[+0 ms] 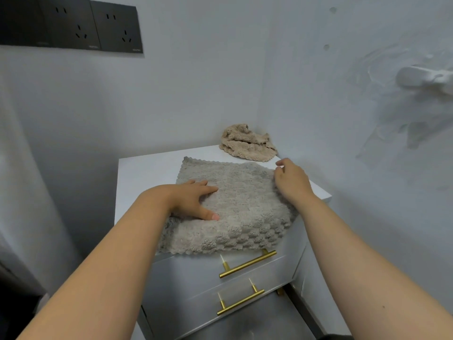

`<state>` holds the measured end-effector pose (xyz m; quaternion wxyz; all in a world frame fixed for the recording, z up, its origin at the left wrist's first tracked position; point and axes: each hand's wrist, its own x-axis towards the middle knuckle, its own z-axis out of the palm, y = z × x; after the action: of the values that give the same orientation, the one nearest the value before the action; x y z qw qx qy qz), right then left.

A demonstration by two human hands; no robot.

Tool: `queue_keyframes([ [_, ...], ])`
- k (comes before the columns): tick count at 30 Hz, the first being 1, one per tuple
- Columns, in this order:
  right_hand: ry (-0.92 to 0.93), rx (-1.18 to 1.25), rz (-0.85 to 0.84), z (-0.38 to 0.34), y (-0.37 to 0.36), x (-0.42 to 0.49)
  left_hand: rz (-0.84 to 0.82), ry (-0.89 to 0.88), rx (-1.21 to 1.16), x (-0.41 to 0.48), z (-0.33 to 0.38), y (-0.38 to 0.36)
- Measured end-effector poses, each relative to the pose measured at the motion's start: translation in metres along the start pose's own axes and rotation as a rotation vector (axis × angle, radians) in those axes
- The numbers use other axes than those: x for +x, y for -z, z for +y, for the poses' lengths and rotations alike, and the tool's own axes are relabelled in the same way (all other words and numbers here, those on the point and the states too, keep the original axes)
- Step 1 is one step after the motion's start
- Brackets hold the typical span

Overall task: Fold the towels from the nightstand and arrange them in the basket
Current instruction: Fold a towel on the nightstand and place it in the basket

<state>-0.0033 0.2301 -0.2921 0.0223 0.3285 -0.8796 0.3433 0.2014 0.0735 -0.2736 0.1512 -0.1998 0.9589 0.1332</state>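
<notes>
Two bare forearms extend from the lower edge of the view toward the nightstand (147,173). The left hand (193,201) lies palm down on the grey towel (245,212). Its fingers are straight and slightly spread, and the thumb points toward the near edge of the cloth. This hand presses the towel flat and grips nothing.

The right hand (293,184) sits at the right edge of the same towel, near its far right corner. Its fingers (280,166) are bent. Whether they pinch the towel edge or only rest against it cannot be determined from here.

The grey towel is spread across the white top of the nightstand. It appears doubled, with a thicker fold along the near side. Its near edge overhangs the front of the top and touches the upper drawer face. Its far edge has a scalloped hem and lies flat.

A second towel, the beige towel (247,144), lies crumpled at the far right corner of the top, against the wall corner. It sits apart from the grey towel and is touched by neither hand.

Below the top, two drawer fronts each carry a brass bar handle: the upper handle (247,265) and the lower handle (240,303). A dark socket panel (73,25) is mounted on the wall at upper left. A white fitting (426,79) projects from the right wall.
</notes>
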Motion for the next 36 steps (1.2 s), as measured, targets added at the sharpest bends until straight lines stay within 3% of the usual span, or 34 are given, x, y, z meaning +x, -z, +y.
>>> queue_keyframes([
  [3, 0.048, -0.148, -0.077, 0.003, -0.002, 0.002, 0.002, -0.015, -0.011, 0.000, -0.001, 0.000],
  [7, -0.065, -0.338, -0.187, 0.001, -0.003, 0.008, 0.005, -0.020, -0.028, 0.000, -0.003, -0.001],
  [12, 0.043, -0.163, 0.100, -0.003, -0.004, 0.005, 0.006, -0.023, -0.025, 0.003, -0.006, -0.001],
  [19, -0.106, -0.268, -0.176, -0.002, 0.001, 0.007, 0.034, -0.030, -0.074, 0.006, -0.006, 0.000],
  [22, -0.009, -0.378, -0.142, -0.010, -0.004, 0.000, 0.034, -0.013, -0.062, 0.006, -0.005, 0.002],
  [26, 0.177, -0.442, 0.037, -0.024, -0.006, -0.022, 0.133, -0.015, 0.032, 0.000, 0.009, 0.005],
  [29, 0.122, -0.294, 0.117, -0.025, -0.006, -0.041, 0.254, -0.057, 0.039, -0.009, 0.026, 0.005],
  [33, -0.112, 0.036, 0.220, -0.019, -0.004, -0.060, 0.407, -0.151, 0.127, -0.017, 0.051, -0.003],
  [36, -0.361, 0.264, 0.398, -0.007, 0.006, -0.069, 0.368, -0.211, 0.131, -0.021, 0.066, -0.013],
])
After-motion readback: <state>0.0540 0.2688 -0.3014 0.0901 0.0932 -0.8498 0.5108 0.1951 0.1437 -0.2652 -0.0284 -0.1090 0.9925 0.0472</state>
